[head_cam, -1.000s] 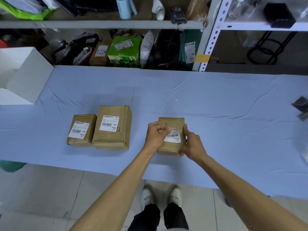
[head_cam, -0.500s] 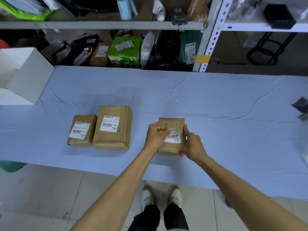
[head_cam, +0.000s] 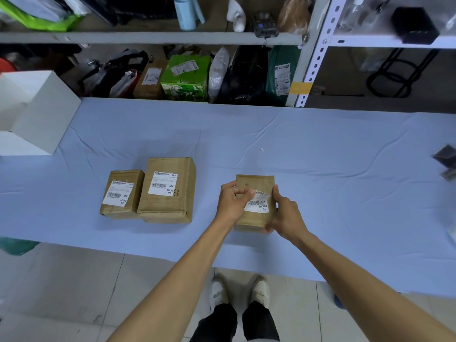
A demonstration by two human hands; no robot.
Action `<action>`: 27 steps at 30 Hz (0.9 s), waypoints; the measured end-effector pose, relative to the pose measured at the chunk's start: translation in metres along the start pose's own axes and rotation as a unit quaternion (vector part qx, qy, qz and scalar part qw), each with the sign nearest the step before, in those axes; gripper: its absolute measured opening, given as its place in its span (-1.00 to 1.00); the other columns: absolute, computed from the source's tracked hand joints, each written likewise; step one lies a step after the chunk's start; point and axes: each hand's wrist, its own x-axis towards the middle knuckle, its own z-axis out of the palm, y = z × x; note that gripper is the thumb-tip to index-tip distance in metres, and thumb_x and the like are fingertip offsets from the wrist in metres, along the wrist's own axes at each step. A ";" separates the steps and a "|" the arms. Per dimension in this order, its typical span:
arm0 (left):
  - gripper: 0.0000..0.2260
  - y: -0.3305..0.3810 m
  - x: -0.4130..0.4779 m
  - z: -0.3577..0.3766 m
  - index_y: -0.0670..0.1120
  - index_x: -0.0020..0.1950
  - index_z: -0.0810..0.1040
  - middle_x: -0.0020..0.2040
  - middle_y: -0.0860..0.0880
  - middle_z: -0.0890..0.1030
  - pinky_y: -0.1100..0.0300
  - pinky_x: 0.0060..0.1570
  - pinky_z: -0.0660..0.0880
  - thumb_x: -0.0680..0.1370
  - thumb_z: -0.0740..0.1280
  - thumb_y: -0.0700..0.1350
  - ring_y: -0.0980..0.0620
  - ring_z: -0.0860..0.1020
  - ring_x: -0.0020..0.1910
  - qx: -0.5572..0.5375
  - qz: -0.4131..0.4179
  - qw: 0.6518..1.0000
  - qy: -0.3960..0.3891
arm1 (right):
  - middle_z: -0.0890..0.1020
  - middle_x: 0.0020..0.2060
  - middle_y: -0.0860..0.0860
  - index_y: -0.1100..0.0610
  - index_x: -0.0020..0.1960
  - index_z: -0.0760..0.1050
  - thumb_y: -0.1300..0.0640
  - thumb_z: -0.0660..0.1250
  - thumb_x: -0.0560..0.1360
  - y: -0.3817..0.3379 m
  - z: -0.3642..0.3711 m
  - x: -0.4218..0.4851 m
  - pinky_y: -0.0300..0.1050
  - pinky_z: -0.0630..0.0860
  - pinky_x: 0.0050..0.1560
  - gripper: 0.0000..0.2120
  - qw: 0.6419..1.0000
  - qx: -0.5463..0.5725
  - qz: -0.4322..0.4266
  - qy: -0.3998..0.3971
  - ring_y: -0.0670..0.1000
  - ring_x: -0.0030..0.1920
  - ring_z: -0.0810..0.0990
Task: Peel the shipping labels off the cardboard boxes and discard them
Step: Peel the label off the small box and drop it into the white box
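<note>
A small brown cardboard box [head_cam: 254, 182] lies on the blue table cloth [head_cam: 320, 169] near the front edge. Its white shipping label [head_cam: 259, 204] is partly lifted at the upper left corner. My left hand [head_cam: 232, 202] pinches that lifted corner. My right hand [head_cam: 283, 213] grips the box's right side and holds it down. Two more brown boxes sit to the left: a small one [head_cam: 122, 195] and a larger one [head_cam: 167, 190], each with a flat white label on top.
An open white box [head_cam: 32, 112] stands at the table's far left. Shelves behind the table hold parcels, bags and a green carton [head_cam: 185, 79]. A dark object [head_cam: 446, 161] lies at the right edge. My feet stand on the tiled floor below.
My left hand has pulled the label's corner slightly further off the box, toward the lower right. The right hand and the other boxes have stayed put.
</note>
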 end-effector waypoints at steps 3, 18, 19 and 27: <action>-0.86 0.000 0.001 0.001 -0.03 -0.15 0.66 0.33 -0.06 0.48 0.00 0.11 0.58 0.37 0.48 0.00 -0.04 0.63 0.09 -0.003 0.002 1.000 -0.005 | 0.58 0.10 0.04 0.11 0.56 -0.09 0.41 0.53 0.18 0.000 0.000 0.000 -0.08 0.57 -0.02 0.16 1.000 -0.004 0.002 0.000 0.10 0.02 0.58; -0.64 -0.012 0.010 0.002 -0.03 -0.14 0.69 0.33 0.03 0.47 -0.07 0.16 0.55 0.25 0.47 0.21 -0.03 0.61 0.16 0.004 -0.009 1.000 -0.001 | 0.60 0.09 0.07 0.12 0.56 -0.08 0.42 0.53 0.17 -0.002 0.001 -0.001 0.03 0.59 0.02 0.16 1.000 -0.011 0.000 0.002 0.13 0.02 0.59; -0.63 -0.012 0.010 0.002 -0.02 -0.14 0.69 0.32 0.00 0.50 -0.09 0.15 0.55 0.23 0.47 0.22 -0.04 0.62 0.14 0.005 -0.009 1.000 -0.002 | 0.60 0.08 0.07 0.12 0.56 -0.07 0.42 0.53 0.17 -0.003 0.001 -0.001 0.03 0.59 0.01 0.15 1.000 -0.012 0.001 0.003 0.13 0.02 0.59; -0.58 -0.009 0.008 0.002 -0.05 -0.07 0.67 0.31 -0.05 0.51 -0.03 0.05 0.61 0.23 0.48 0.20 -0.02 0.65 0.06 -0.012 -0.023 1.000 -0.014 | 0.61 0.04 0.08 0.16 0.55 -0.03 0.38 0.56 0.14 -0.004 0.000 -0.001 0.03 0.59 -0.03 0.15 0.999 -0.038 -0.007 0.002 0.14 -0.01 0.58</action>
